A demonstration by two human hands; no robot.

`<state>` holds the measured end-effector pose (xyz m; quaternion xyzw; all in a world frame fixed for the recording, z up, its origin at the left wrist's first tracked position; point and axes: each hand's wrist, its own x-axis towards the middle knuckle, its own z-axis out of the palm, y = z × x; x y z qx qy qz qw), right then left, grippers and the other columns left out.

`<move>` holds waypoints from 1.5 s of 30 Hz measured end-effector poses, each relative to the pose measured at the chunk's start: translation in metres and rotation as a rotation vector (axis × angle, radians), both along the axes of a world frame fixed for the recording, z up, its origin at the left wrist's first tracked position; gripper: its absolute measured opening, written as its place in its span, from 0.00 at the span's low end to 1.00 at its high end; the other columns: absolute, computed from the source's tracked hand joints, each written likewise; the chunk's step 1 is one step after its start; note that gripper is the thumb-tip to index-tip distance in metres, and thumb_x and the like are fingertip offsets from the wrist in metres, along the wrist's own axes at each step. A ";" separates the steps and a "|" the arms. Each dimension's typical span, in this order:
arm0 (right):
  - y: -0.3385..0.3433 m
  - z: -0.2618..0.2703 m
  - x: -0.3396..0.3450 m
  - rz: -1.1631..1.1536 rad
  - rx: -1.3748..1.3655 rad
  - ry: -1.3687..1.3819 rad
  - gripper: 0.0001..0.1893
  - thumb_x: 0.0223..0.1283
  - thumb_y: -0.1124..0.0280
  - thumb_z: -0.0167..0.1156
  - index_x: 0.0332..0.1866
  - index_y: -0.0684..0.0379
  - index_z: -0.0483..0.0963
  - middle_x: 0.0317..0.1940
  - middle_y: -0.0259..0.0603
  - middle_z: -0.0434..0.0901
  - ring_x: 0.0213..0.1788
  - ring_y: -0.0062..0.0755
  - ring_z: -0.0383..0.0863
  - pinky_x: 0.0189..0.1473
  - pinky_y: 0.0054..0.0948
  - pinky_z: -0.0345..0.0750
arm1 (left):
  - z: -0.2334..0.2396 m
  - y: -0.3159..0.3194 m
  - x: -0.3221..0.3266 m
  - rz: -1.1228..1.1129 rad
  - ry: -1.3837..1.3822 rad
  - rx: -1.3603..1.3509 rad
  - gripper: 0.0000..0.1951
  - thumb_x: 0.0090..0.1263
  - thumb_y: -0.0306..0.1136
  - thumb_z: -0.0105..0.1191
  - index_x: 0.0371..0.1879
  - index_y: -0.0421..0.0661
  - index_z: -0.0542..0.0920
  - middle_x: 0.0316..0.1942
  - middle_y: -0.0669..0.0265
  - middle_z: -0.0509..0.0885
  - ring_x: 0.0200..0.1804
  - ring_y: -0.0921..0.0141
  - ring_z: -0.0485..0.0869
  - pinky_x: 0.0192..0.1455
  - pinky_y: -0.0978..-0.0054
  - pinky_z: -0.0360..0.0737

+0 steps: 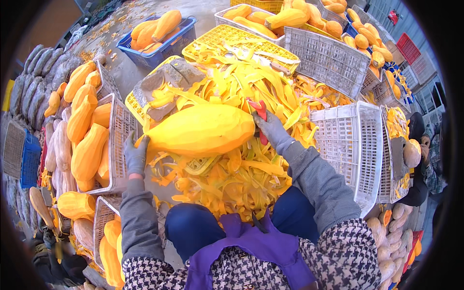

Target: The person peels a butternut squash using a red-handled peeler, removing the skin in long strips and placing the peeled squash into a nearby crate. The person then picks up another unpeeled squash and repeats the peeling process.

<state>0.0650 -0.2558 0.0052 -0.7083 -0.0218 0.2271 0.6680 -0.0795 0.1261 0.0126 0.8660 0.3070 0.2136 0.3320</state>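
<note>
A peeled orange squash [203, 130] lies sideways before me, its surface faceted by peeling strokes. Its narrow left end is gripped by my gloved left hand [136, 154]. At the wide right end, my gloved right hand [272, 130] is closed around a red-handled peeler [261, 112]; the blade is hidden. Under and around the squash is a deep heap of yellow-orange peel strips [250, 83]. A grey stone block [170, 78] sits behind the squash on an upturned yellow crate [134, 105]. A wooden-handled knife [279, 67] rests among the peels farther back.
On the left, a white crate [116, 145] holds peeled squashes, with unpeeled ones beyond it. A blue crate [163, 45] of squashes stands at the back. White crates [348, 145] stand at right, near another person's hands [425, 146]. A second person [61, 261] is partly visible lower left.
</note>
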 end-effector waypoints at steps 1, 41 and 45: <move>0.002 -0.003 -0.004 -0.064 0.103 0.232 0.16 0.70 0.63 0.51 0.58 0.55 0.68 0.43 0.33 0.77 0.41 0.30 0.80 0.42 0.31 0.80 | -0.016 0.014 -0.014 0.011 0.098 -0.198 0.30 0.61 0.41 0.62 0.59 0.36 0.70 0.57 0.54 0.74 0.58 0.60 0.73 0.63 0.68 0.68; -0.053 0.076 0.064 -0.421 0.811 0.093 0.20 0.67 0.56 0.50 0.57 0.59 0.67 0.52 0.51 0.76 0.51 0.45 0.79 0.49 0.49 0.79 | 0.122 -0.109 0.233 -0.620 -0.730 -0.771 0.20 0.66 0.33 0.57 0.56 0.40 0.74 0.49 0.65 0.78 0.48 0.75 0.78 0.49 0.79 0.77; -0.011 0.028 -0.027 -0.200 0.891 0.427 0.21 0.69 0.55 0.48 0.57 0.61 0.67 0.50 0.49 0.77 0.49 0.41 0.80 0.47 0.42 0.80 | 0.067 -0.084 0.167 -0.396 -0.504 -0.868 0.17 0.70 0.35 0.53 0.55 0.41 0.74 0.50 0.60 0.80 0.50 0.68 0.82 0.49 0.76 0.80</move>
